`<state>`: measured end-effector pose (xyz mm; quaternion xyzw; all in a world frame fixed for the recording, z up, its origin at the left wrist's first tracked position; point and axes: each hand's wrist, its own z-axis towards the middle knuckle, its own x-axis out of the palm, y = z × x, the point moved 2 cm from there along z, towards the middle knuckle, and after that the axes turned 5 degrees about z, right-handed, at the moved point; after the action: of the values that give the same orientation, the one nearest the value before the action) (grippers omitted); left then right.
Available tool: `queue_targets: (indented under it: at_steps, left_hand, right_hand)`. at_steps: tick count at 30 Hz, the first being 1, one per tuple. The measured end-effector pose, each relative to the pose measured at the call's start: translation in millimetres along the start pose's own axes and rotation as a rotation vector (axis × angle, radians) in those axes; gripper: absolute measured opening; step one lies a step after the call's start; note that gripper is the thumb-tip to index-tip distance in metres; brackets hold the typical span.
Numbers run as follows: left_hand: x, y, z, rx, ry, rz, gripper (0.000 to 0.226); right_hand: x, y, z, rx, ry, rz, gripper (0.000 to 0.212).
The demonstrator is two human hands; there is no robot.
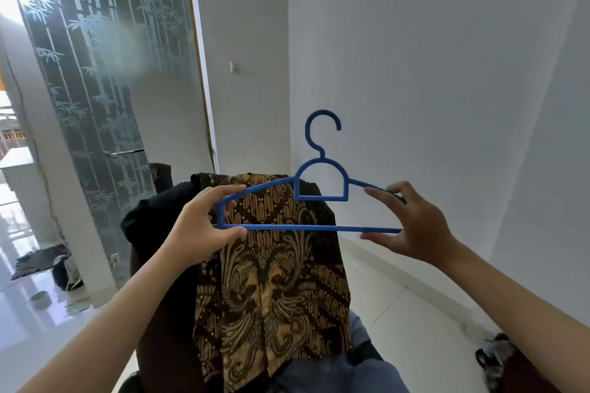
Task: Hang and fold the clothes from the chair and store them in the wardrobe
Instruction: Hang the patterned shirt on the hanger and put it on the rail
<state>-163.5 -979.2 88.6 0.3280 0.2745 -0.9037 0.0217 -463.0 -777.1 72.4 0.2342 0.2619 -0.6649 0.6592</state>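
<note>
- My left hand (204, 226) clenches the left end of the blue hanger (314, 198), thumb under the bottom bar.
- My right hand (412, 220) pinches the right end; its tip is hidden behind my fingers.
- The hanger is held upright in front of the batik shirt (271, 281) draped over the chair, which is mostly covered by dark clothes (153, 223).

head-worn view, forward and down

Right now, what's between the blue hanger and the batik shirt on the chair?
Nothing: in the head view, the blue hanger, held by both hands, hangs before the batik shirt with only air between.
</note>
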Motion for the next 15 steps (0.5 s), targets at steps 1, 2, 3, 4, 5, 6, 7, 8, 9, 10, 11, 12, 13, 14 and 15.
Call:
queue_targets:
  at_steps: [1,2,3,4,5,6,7,8,9,10,11,12,13,14,15]
  left_hand:
    - [5,14,8,-0.013,-0.035,0.045,0.067]
    - [11,29,15,-0.04,-0.082,0.09,0.068]
    - [17,43,21,-0.085,-0.136,0.138,0.069]
    - [25,58,27,-0.154,-0.181,0.191,0.069]
    - [32,71,33,-0.248,-0.203,0.24,0.07]
    - [41,84,38,-0.348,-0.196,0.282,0.072]
    - [49,95,44,-0.429,-0.165,0.31,0.073]
    - [57,104,49,-0.484,-0.124,0.324,0.074]
    - [65,112,54,-0.523,-0.089,0.328,0.073]
    - [71,118,59,-0.552,-0.072,0.329,0.07]
    - [76,121,63,-0.571,-0.08,0.327,0.065]
    - [79,124,67,-0.58,-0.109,0.316,0.058]
    - [80,124,70,-0.582,-0.148,0.298,0.051]
    - [80,124,71,-0.577,-0.18,0.278,0.046]
    - [80,123,71,-0.565,-0.197,0.266,0.043]
  right_hand:
    - [10,-4,7,0.008,-0.003,-0.004,0.08]
    - [18,-10,12,0.026,-0.011,-0.009,0.082]
    - [27,-16,16,0.053,-0.019,-0.014,0.084]
    - [34,-23,19,0.084,-0.027,-0.019,0.086]
    - [42,-30,21,0.112,-0.035,-0.022,0.088]
    - [49,-36,22,0.134,-0.04,-0.023,0.089]
    - [55,-41,23,0.151,-0.042,-0.024,0.089]
    - [60,-44,23,0.163,-0.043,-0.026,0.09]
    - [65,-47,23,0.167,-0.044,-0.029,0.09]
    - [69,-50,23,0.166,-0.041,-0.032,0.089]
    - [73,-51,22,0.162,-0.036,-0.032,0.089]
    - [77,-53,21,0.156,-0.028,-0.029,0.089]
    - [79,-54,20,0.151,-0.021,-0.022,0.088]
    - [82,-55,19,0.149,-0.014,-0.013,0.088]
    - [85,-56,18,0.149,-0.01,-0.001,0.088]
